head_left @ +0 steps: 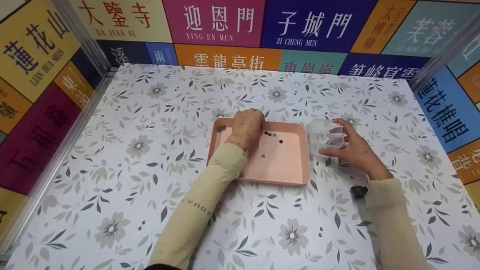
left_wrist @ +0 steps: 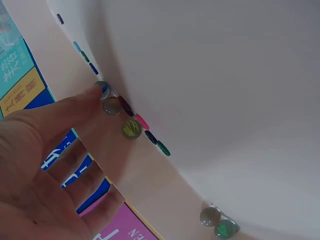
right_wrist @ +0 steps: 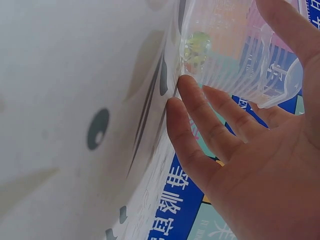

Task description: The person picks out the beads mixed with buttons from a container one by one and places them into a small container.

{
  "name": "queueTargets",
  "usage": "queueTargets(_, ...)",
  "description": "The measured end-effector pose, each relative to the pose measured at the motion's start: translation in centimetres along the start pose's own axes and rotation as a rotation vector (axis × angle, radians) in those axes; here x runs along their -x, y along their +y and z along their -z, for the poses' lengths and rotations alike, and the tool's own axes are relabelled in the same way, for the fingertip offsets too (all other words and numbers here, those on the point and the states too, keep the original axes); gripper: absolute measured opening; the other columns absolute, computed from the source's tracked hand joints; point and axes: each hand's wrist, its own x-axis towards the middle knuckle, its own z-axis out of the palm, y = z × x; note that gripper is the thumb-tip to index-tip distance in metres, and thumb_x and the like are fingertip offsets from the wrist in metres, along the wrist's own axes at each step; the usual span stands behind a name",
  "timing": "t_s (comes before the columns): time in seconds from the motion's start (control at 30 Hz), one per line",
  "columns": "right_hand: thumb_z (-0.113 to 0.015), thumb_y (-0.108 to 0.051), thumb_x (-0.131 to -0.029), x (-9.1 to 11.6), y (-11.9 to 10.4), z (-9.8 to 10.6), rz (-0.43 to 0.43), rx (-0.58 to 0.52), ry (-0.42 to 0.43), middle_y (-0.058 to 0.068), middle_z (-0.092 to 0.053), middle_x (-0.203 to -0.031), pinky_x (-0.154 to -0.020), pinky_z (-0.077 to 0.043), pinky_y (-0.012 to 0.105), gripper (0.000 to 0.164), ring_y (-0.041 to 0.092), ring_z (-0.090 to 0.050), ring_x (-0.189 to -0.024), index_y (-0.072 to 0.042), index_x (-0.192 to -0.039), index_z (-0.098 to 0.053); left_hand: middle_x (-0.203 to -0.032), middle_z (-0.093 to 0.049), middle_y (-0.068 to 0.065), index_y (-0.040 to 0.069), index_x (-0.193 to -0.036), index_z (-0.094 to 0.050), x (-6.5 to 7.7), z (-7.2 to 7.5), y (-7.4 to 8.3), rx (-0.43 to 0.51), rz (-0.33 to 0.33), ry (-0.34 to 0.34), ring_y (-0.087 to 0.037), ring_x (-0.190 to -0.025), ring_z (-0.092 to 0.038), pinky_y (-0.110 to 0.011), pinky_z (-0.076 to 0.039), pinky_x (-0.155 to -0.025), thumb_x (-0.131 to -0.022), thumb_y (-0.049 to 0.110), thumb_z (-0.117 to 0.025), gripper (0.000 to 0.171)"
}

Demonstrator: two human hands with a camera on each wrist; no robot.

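Judging progress partial: my left hand [head_left: 245, 127] pinched blue marble [left_wrist: 104, 89], right hand [head_left: 358, 152] loosely held clear cup [head_left: 318, 130], yellow-green marble [right_wrist: 198, 46] inside; other marbles [left_wrist: 131, 129] remained in tray [head_left: 285, 165].

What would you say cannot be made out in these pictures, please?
Head: the left hand and left sleeve hide part of the pink tray.
Head: the black object beside the right sleeve is too small to identify.
Left wrist: a fingertip partly covers the blue marble, so pinch or touch is unclear.
Right wrist: the top edge cuts off part of the clear box, and its ribbed wall blurs the yellow-green marble inside.
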Motion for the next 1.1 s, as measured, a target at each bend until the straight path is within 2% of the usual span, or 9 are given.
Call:
queueTargets(0.2,-0.087,-0.051,-0.081,0.0,0.0,0.0,0.013,-0.011,0.001,0.019,-0.044,-0.158,-0.088,-0.05,0.043,0.111,0.045,-0.053,-0.128,-0.027,-0.164,-0.017,-0.101,-0.081,-0.008,0.014,-0.092,-0.082,0.1,-0.2,-0.1,0.007,0.01,-0.01,-0.027,-0.093,-0.077,-0.043,-0.061,-0.086,-0.088,0.003,-0.064,0.022)
queueTargets(0.43,-0.086,-0.05,-0.082,-0.1,0.2,-0.1,0.02,0.001,0.002,0.019,-0.045,-0.157,-0.086,-0.051,0.04,0.11,0.044,-0.055,-0.127,-0.027,-0.164,-0.017,-0.094,-0.081,-0.005,0.014,-0.082,-0.083,0.0,0.0,-0.3,0.12,-0.043,0.002,-0.026,-0.089,-0.076,-0.044,-0.059,-0.087,-0.086,0.004,-0.069,0.017)
queueTargets(0.63,-0.086,-0.049,-0.082,-0.1,0.3,-0.1,0.008,0.004,0.006,0.019,-0.044,-0.157,-0.087,-0.051,0.045,0.11,0.046,-0.053,-0.128,-0.027,-0.164,-0.017,-0.107,-0.079,-0.003,0.015,-0.099,-0.085,-0.3,0.2,0.0,0.209,-0.104,0.01,-0.024,-0.105,-0.073,-0.044,-0.055,-0.096,-0.092,0.012,-0.075,0.013)
queueTargets(0.87,-0.086,-0.052,-0.081,-0.1,0.2,0.0,0.006,0.006,0.004,0.019,-0.044,-0.157,-0.089,-0.051,0.047,0.111,0.045,-0.052,-0.129,-0.028,-0.164,-0.016,-0.112,-0.074,-0.001,0.014,-0.102,-0.084,-0.4,0.6,1.2,0.327,-0.176,0.031,-0.021,-0.116,-0.067,-0.034,-0.054,-0.101,-0.096,0.022,-0.076,0.013)
queueTargets(1.1,-0.086,-0.053,-0.081,0.0,0.1,-0.1,0.0,0.001,0.007,0.019,-0.045,-0.157,-0.089,-0.05,0.044,0.112,0.044,-0.053,-0.128,-0.028,-0.164,-0.017,-0.116,-0.072,-0.001,0.013,-0.104,-0.083,-0.5,0.8,3.1,0.391,-0.259,0.057,-0.019,-0.118,-0.065,-0.032,-0.053,-0.101,-0.096,0.025,-0.076,0.016)
